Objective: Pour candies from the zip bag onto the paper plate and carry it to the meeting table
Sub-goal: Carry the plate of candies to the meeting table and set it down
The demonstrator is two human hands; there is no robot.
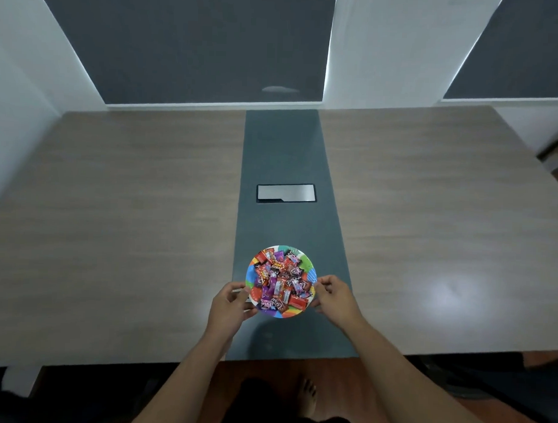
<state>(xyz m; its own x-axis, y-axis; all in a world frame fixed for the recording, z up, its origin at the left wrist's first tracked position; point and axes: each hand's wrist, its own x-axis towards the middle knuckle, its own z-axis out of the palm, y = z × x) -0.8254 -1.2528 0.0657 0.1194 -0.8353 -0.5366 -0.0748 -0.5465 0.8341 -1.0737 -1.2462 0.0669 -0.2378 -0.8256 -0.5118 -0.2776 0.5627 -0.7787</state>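
Observation:
A colourful paper plate [308, 263] piled with several wrapped candies [280, 281] sits low over the dark centre strip of the meeting table [429, 216], near its front edge. My left hand [230, 304] pinches the plate's left rim with thumb on top. On the opposite side, the curled fingers of my right hand [333, 295] touch the right rim. I cannot tell whether the plate rests on the table or hovers just above it. The zip bag is not in view.
A closed metal cable hatch [286, 193] lies in the dark strip beyond the plate. Wood-grain tabletop spreads to both sides. Walls with dark panels stand behind the table. A bare foot [307, 399] and wooden floor show below the table's front edge.

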